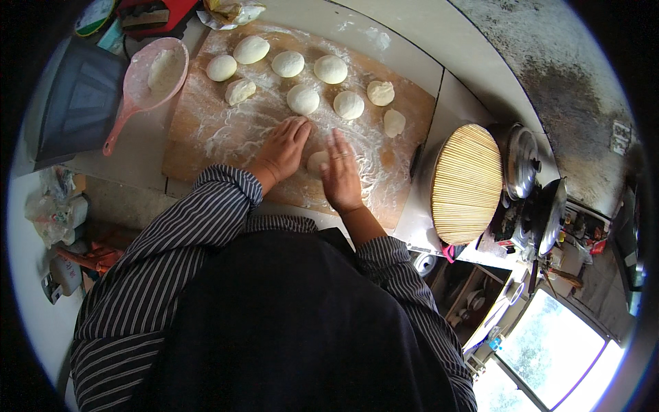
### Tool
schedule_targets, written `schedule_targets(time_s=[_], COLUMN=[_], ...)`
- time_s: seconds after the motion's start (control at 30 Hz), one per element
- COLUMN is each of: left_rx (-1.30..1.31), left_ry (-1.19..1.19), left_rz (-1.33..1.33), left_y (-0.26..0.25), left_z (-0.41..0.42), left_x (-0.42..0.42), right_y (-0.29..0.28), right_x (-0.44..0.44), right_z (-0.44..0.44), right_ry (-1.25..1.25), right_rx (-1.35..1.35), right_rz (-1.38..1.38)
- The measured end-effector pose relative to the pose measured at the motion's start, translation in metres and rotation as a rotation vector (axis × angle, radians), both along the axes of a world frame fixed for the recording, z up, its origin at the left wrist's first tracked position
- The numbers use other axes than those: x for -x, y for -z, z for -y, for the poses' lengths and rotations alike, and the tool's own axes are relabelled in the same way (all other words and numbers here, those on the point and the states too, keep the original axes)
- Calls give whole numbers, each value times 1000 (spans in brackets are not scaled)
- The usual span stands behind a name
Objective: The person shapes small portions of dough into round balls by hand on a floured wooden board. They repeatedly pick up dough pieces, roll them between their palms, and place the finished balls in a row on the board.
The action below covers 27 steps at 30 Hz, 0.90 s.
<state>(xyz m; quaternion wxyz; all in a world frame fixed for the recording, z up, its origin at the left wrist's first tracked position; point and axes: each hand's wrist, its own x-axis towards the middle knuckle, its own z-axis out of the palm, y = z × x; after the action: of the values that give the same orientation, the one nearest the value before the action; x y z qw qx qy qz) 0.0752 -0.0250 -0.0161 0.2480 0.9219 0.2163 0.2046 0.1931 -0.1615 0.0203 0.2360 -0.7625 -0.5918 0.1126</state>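
Observation:
My right hand is against a round dough piece on the floured wooden board, with its fingers straight and pointing away from me. The thumb side covers part of that dough. My left hand lies palm down on the board to the left of the same dough, holding nothing that I can see. Just beyond the left fingertips sits a smooth dough ball, with another dough ball to its right. Farther back are several more balls. Two rougher dough lumps and a small flattish piece also lie there.
Left of the board, a pink plastic ladle holds flour beside a dark grey bin. To the right stands a round straw-coloured slatted mat, near a lidded metal pot. A crumpled bag touches the back-left edge.

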Motion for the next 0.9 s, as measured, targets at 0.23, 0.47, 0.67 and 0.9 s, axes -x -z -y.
schedule_targets(time_s=[0.23, 0.47, 0.67, 0.9], left_rx=[76, 48, -6, -61], left_ry=[3, 10, 0, -2], left_rz=[70, 62, 20, -43], left_y=[5, 2, -1, -2], left_z=[-1, 0, 0, 0], left_x=[-6, -6, -7, -7], right_y=[25, 17, 22, 34], right_x=[9, 11, 3, -58], right_z=[-8, 0, -1, 17], right_ry=[-216, -83, -173, 91], right_rx=[34, 26, -42, -75], right_rz=[337, 122, 103, 7])
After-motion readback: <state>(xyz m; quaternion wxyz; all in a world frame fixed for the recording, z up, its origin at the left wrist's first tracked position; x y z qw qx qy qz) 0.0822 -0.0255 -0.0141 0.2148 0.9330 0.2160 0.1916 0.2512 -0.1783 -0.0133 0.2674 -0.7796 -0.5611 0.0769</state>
